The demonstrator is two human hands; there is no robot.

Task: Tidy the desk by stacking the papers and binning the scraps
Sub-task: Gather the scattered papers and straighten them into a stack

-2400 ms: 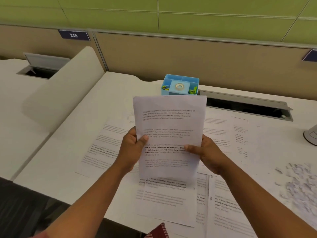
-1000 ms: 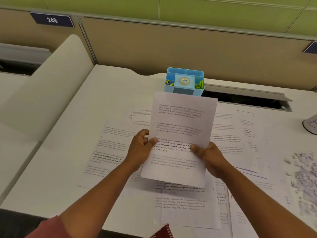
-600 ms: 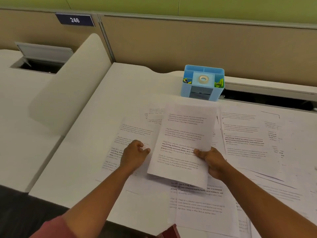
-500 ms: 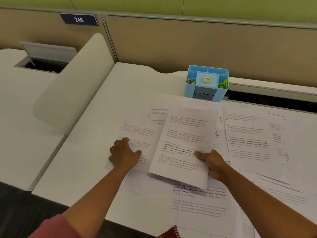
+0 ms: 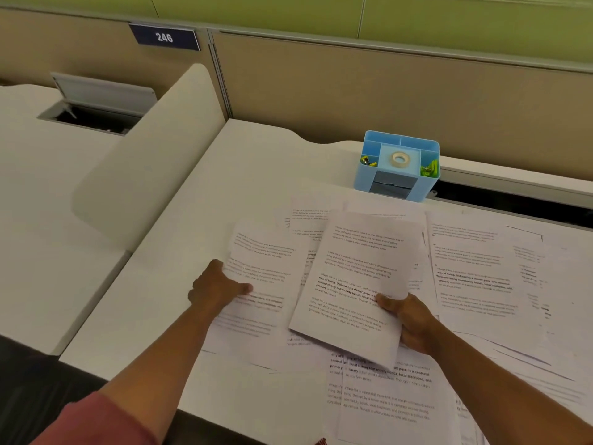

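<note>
Blue organiser (image 5: 396, 187) at the rear of the white bench (image 5: 256, 168), holding a tape roll (image 5: 399, 159) centrally and yellow-green clips (image 5: 430, 170) at its right. Curved white divider (image 5: 150, 162) at left; plate "246" (image 5: 164, 37) on the partition.

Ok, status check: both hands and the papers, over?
Right hand gripping collected sheets off the desk. Left hand pinching the next loose sheet at its left edge. More printed pages scattered; nothing blocking.

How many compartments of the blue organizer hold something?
3. In the blue organizer: tape roll in the middle, small items at left, green clips at right. The back compartments' bottoms are hidden.
</note>
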